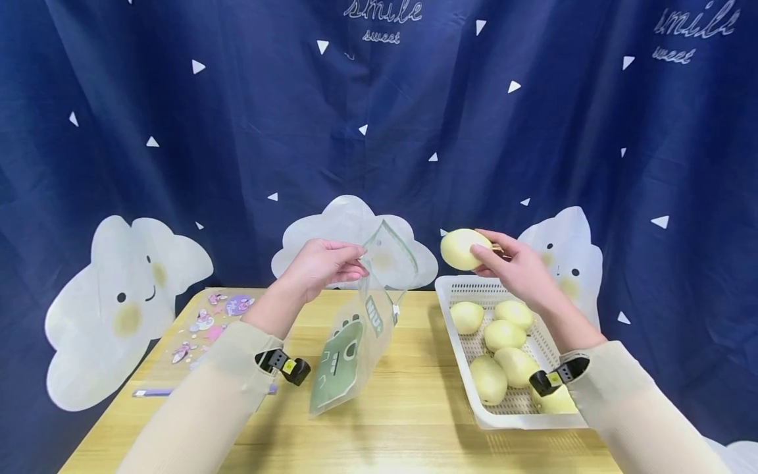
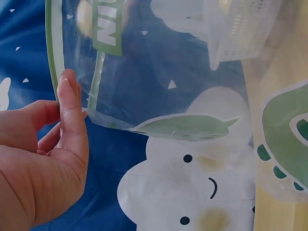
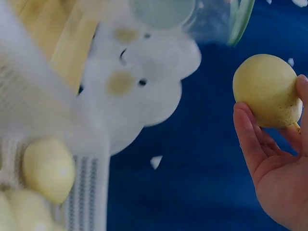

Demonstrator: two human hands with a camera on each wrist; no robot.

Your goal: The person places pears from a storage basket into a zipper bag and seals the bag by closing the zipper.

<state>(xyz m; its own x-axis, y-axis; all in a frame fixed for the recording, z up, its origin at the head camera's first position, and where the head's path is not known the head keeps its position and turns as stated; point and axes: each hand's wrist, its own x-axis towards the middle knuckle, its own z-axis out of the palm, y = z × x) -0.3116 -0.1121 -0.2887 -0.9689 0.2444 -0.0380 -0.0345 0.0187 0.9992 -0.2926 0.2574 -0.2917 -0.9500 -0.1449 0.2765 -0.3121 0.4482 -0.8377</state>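
Note:
My left hand [image 1: 326,263] pinches the rim of a clear zip bag [image 1: 379,322] printed with a green cartoon face. The bag hangs over the table with its mouth spread apart; in the left wrist view the fingers [image 2: 72,110] grip its green edge. To the right, my right hand [image 1: 515,263] holds a pale yellow pear [image 1: 462,249] by its stem end, above the basket and apart from the bag. The right wrist view shows the pear [image 3: 267,89] between thumb and fingertips. Several more pears [image 1: 505,336] lie in the white plastic basket [image 1: 474,401].
A decorated translucent pouch or sheet [image 1: 201,322] with purple and pink stickers lies at the table's left. Its purple strip [image 1: 152,392] is partly hidden by my left sleeve. The wooden table [image 1: 408,408] ends at a dark blue curtain [image 1: 379,145] behind.

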